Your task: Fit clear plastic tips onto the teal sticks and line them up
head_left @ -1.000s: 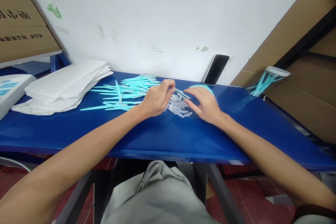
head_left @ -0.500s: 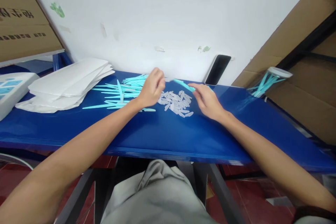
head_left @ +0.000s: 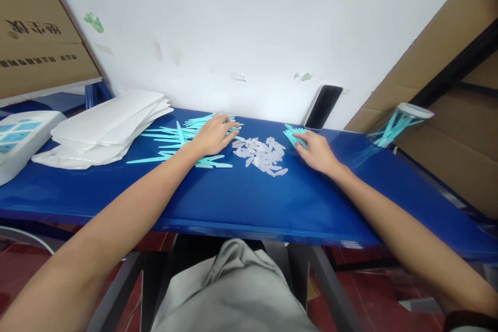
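Observation:
My left hand lies open, its fingers stretched flat onto a loose pile of teal plastic sticks on the blue table. My right hand rests to the right, fingers spread, with its fingertips on a short neat row of teal sticks. Between the two hands lies a heap of small clear plastic caps, which neither hand touches.
A stack of white bags lies at the left, beside a white box. A dark phone leans on the wall. A clear jar of teal sticks lies at the right. Cardboard boxes flank the table.
My hands, held together over the caps on one teal stick, have parted. The right hand carried the stick to the row at the right. The left hand moved back onto the loose pile.

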### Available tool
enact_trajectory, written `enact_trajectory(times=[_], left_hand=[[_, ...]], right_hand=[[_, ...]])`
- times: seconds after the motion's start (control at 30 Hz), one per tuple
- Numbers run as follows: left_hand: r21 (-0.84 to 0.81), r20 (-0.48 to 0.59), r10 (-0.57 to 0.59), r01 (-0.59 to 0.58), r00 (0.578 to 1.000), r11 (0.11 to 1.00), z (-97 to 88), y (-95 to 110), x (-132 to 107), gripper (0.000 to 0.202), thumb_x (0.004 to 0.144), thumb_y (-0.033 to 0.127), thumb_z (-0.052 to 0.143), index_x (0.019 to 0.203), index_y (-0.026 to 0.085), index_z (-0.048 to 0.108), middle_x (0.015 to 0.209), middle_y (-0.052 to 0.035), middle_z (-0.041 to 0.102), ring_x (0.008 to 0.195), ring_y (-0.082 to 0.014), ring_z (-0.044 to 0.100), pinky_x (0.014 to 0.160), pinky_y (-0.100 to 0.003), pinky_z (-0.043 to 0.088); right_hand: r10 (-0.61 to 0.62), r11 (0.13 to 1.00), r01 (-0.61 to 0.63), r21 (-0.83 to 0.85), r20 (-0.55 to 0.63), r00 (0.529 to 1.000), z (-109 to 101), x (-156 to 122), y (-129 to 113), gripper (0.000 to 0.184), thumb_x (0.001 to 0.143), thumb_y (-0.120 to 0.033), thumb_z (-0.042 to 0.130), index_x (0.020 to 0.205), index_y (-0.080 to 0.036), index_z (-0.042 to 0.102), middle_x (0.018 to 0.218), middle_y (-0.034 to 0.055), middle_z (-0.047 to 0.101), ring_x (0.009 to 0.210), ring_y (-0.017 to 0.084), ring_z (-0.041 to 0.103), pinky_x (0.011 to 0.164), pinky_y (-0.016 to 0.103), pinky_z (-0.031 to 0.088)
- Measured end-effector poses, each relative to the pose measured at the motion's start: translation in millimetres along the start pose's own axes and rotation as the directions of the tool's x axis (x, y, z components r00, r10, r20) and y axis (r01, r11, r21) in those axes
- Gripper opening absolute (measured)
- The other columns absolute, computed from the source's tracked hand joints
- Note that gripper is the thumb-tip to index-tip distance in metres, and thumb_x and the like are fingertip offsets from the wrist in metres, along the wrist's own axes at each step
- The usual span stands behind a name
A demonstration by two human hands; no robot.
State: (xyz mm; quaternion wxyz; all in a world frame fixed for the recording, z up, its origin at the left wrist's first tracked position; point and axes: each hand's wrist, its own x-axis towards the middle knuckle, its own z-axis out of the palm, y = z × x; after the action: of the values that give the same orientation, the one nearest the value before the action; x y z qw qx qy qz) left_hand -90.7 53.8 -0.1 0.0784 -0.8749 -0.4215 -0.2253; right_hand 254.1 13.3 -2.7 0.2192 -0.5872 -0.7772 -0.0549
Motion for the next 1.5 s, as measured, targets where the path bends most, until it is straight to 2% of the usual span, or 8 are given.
enact_trajectory(times=[0.23,0.4,0.8,0.93,1.07,1.27,1.4,1.5], left_hand=[[0.084,0.166,-0.106,0.093,0.981,0.992,-1.2,-15,-2,0.043,0.1,0.039,0.042,0.118,0.018,0.075,0.109,-0.0161,0.068,0.105,-0.0341,0.061,0.09,-0.045,0.048],[0.073,0.176,-0.095,0.084,0.98,0.994,-0.8,-16,1,0.04,0.099,0.036,0.044,0.119,0.019,0.074,0.112,-0.0159,0.069,0.108,-0.0342,0.062,0.09,-0.044,0.048],[0.054,0.151,-0.128,0.121,0.98,0.991,1.2,-21,1,0.025,0.097,0.025,0.044,0.104,0.021,0.068,0.105,-0.0133,0.069,0.107,-0.0337,0.059,0.089,-0.046,0.045],[0.058,0.057,-0.145,0.142,0.988,0.988,2.6,-23,0,0.021,0.097,0.022,0.045,0.099,0.02,0.066,0.104,-0.0137,0.069,0.105,-0.0338,0.058,0.089,-0.046,0.043],[0.016,-0.125,-0.127,0.13,0.984,0.991,0.6,-22,1,0.021,0.098,0.021,0.045,0.101,0.02,0.065,0.102,-0.0136,0.069,0.101,-0.0324,0.058,0.087,-0.046,0.042],[-0.078,-0.417,-0.114,0.089,0.902,0.993,4.6,-15,6,0.029,0.104,0.024,0.04,0.121,0.024,0.063,0.102,-0.0099,0.065,0.102,-0.0291,0.055,0.092,-0.046,0.042],[-0.08,-0.496,-0.093,0.061,0.863,0.995,3.2,-4,7,0.028,0.106,0.025,0.039,0.12,0.024,0.064,0.102,-0.0097,0.063,0.1,-0.0278,0.055,0.09,-0.045,0.043],[-0.07,-0.539,0.029,-0.079,0.842,0.994,-1.5,8,7,0.021,0.107,0.027,0.042,0.115,0.021,0.06,0.102,-0.0086,0.066,0.097,-0.0243,0.059,0.09,-0.042,0.047]], right_hand=[[0.092,0.993,-0.082,-0.08,0.125,0.988,-4,-4,-11,0.052,0.093,-0.023,0.051,0.141,-0.015,0.069,0.117,0.0124,0.079,0.107,0.03,0.072,0.091,0.038,0.053],[0.083,0.986,-0.052,-0.161,0.194,0.977,-5,-6,-19,0.051,0.098,-0.027,0.047,0.142,-0.014,0.068,0.129,0.0142,0.075,0.117,0.033,0.07,0.09,0.039,0.053],[0.038,0.966,0.023,-0.256,0.23,0.972,-4,-8,-23,0.044,0.103,-0.031,0.04,0.125,-0.016,0.075,0.118,0.0169,0.077,0.105,0.033,0.072,0.08,0.039,0.052],[0.014,0.966,0.038,-0.255,0.198,0.98,-3,-8,-25,0.046,0.106,-0.039,0.037,0.109,-0.017,0.077,0.106,0.017,0.074,0.093,0.031,0.071,0.073,0.038,0.05],[0.04,0.968,0.013,-0.25,0.206,0.978,-5,-8,-29,0.047,0.107,-0.039,0.035,0.106,-0.017,0.076,0.107,0.0171,0.072,0.095,0.032,0.07,0.074,0.04,0.05],[0.057,0.968,0.005,-0.25,0.242,0.969,-7,-6,-29,0.049,0.108,-0.038,0.032,0.109,-0.016,0.075,0.108,0.0178,0.073,0.1,0.035,0.071,0.078,0.042,0.051],[-0.005,0.986,0.023,-0.167,0.11,0.994,-5,-7,-28,0.049,0.107,-0.035,0.033,0.13,-0.014,0.071,0.119,0.0178,0.075,0.109,0.035,0.07,0.089,0.044,0.052],[-0.091,0.996,0.091,-0.008,-0.035,0.995,-5,-9,-30,0.051,0.106,-0.035,0.039,0.146,-0.013,0.062,0.111,0.0141,0.078,0.099,0.031,0.073,0.088,0.043,0.055]])
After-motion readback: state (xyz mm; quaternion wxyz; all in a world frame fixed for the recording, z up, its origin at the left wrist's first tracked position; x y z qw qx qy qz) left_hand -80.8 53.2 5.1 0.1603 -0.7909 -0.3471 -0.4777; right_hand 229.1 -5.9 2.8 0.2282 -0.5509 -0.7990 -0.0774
